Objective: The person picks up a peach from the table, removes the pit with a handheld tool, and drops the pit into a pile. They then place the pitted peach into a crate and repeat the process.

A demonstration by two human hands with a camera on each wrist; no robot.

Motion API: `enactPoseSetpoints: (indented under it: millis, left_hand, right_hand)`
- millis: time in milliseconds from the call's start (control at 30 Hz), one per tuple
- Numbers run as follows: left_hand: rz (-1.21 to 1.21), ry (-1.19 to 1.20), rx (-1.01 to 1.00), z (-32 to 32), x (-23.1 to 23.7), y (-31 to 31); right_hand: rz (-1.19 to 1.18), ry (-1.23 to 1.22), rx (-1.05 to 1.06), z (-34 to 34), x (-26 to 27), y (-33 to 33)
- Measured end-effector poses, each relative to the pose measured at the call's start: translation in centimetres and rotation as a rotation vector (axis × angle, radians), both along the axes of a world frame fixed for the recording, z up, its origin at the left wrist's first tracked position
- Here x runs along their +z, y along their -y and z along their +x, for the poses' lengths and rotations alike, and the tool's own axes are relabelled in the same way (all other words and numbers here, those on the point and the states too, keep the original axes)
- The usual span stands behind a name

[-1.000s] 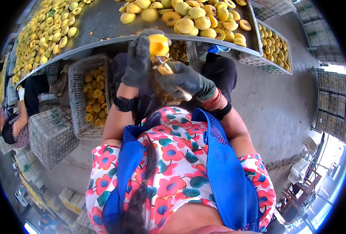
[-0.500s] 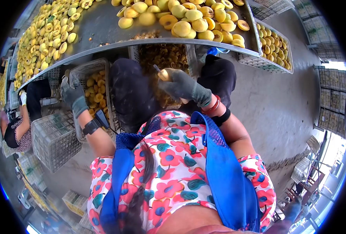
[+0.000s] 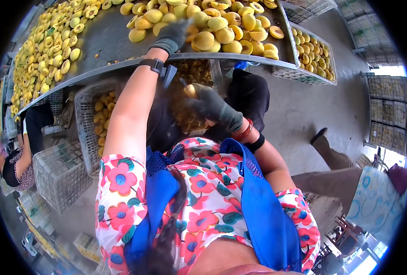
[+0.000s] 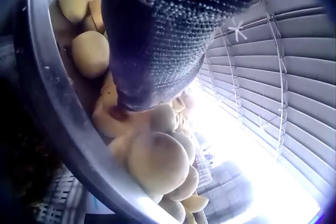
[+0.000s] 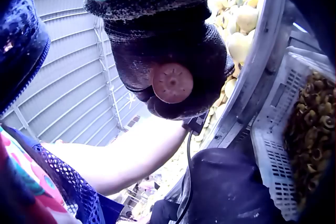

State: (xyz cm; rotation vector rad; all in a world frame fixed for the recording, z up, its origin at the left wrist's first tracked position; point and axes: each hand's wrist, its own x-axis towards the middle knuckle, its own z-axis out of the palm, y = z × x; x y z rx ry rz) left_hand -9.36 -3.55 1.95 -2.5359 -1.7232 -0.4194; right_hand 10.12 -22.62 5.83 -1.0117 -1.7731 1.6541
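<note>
Moved since the previous head frame: left hand (image 3: 173, 36), from beside the grey plastic crate (image 3: 85, 142) up to the pile of yellow peach halves (image 3: 212, 40) on the metal table (image 3: 105, 36). Right hand (image 3: 209, 103) has hardly shifted. Newly in view at right: a second person's trousered leg (image 3: 320, 183).

Step in hand, by judgement: fetching the next peach half for pitting. Next move would call for closing the left fingers on one piece and bringing it back over the lap to the tool.

Left hand: grey glove, black wristband (image 3: 155, 68) behind the cuff. Arm extended forward across the table's raised edge; hand at the near margin of the pile, in among the fruit. Fingers blurred in the head view and hidden by the glove in the left wrist view; whether spread or pinching a piece, cannot tell.

Right hand: grey glove, elbow bent, held above the lap. Fingers curled round a wooden-handled pitting tool (image 3: 190, 91), metal tip clear of the fist and pointing toward the table; the round butt shows in the right wrist view.

Fruit, location: main pile on the table in front of the person; further halves in the grey plastic crate at the left knee. Brown scraps (image 5: 315, 129), probably pits and trimmings, in a white slatted crate (image 5: 273, 145) between the knees.
</note>
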Motion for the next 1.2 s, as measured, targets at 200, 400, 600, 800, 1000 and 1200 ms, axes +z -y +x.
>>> enactPoseSetpoints:
  millis: [200, 400, 600, 800, 1000, 1200]
  left_hand:
    - [-0.358, 0.151, 0.239, -1.4, -1.0, 0.4]
    - [-0.326, 0.77, 0.211, -3.9, -1.1, 4.2]
    - [-0.516, 1.434, 0.064, -0.3, 7.8, 13.1]
    - [-0.183, 1.331, -0.088, 2.1, 9.0, 16.7]
    - [0.061, 1.142, -0.124, 3.1, 8.6, 17.9]
    - [0.285, 0.964, -0.092, 4.3, 9.2, 18.5]
  right_hand:
    - [-0.129, 0.007, -0.026, 0.3, 1.2, -0.3]
    - [-0.174, -0.101, -0.078, -0.3, 2.6, -0.5]
    - [-0.282, -0.177, -0.175, -0.6, 4.9, -0.9]
    - [0.085, -0.158, -0.317, -1.5, 3.9, -0.8]
    - [0.351, -0.104, -0.401, -1.4, 3.8, -0.4]
    - [0.409, -0.188, -0.419, -1.6, 3.8, -0.5]
